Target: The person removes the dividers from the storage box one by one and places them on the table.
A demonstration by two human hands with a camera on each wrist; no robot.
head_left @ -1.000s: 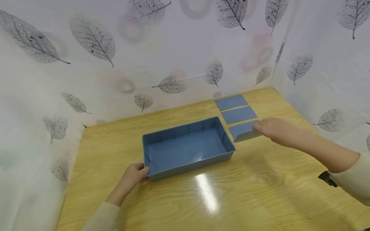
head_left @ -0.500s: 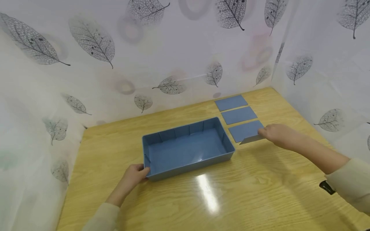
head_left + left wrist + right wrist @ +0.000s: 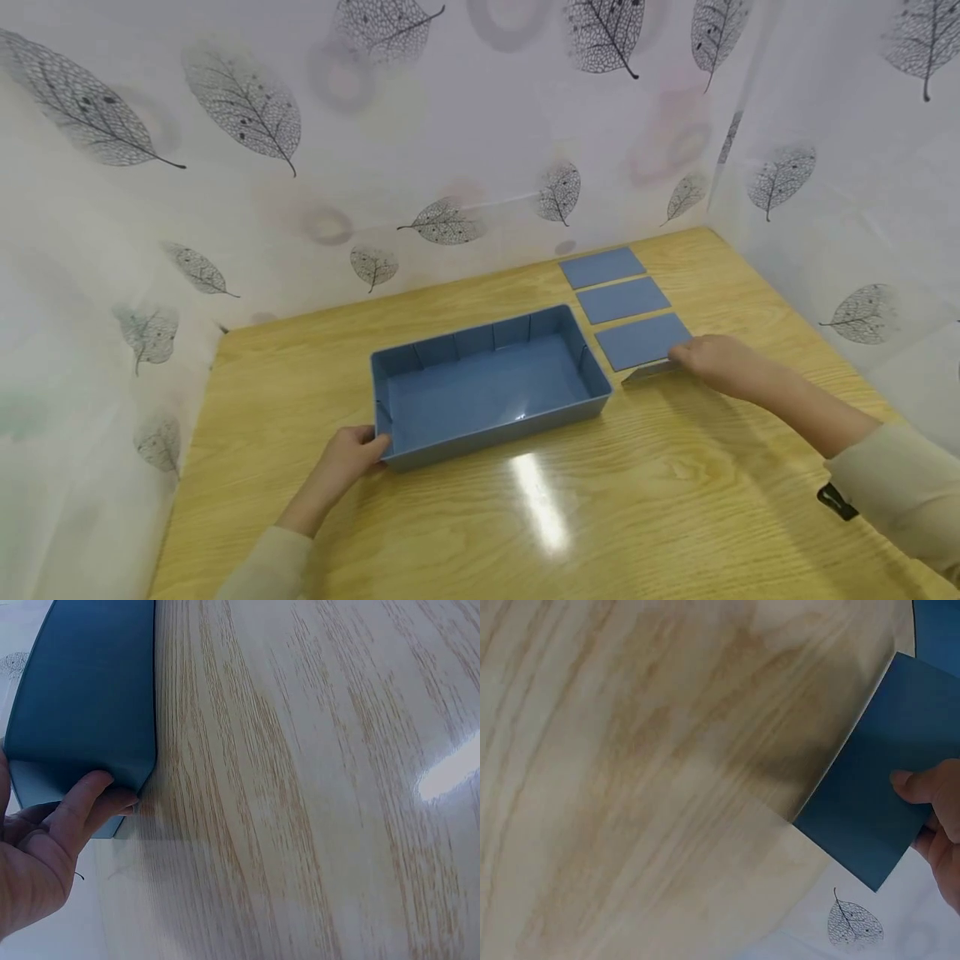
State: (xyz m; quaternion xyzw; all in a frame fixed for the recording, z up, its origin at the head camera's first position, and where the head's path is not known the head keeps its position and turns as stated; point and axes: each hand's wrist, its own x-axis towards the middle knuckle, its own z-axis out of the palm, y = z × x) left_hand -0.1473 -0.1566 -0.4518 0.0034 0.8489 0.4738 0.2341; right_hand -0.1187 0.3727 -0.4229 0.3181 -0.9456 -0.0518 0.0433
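Note:
A shallow blue rectangular box (image 3: pixel 495 440) with slotted inner walls stands on the wooden table. My left hand (image 3: pixel 341 462) grips its near left corner, thumb at the rim; the left wrist view shows the fingers against the box's outer end (image 3: pixel 82 690). To the right of the box, my right hand (image 3: pixel 716 364) pinches a thin blue rectangular panel (image 3: pixel 870 780) between thumb and fingers. In the head view that panel is seen almost edge-on, tilted, just in front of a flat panel (image 3: pixel 643 340). Two more flat panels, one in the middle (image 3: pixel 622 300) and one at the back (image 3: pixel 602 267), lie behind it.
The wooden table (image 3: pixel 450 533) meets a leaf-patterned curtain (image 3: pixel 480 125) along its back and sides. A bright light reflection lies on the tabletop in front of the box.
My right hand has drawn its panel toward me and slightly right, off the nearest flat panel, which now shows almost whole. The left hand and the box have stayed put.

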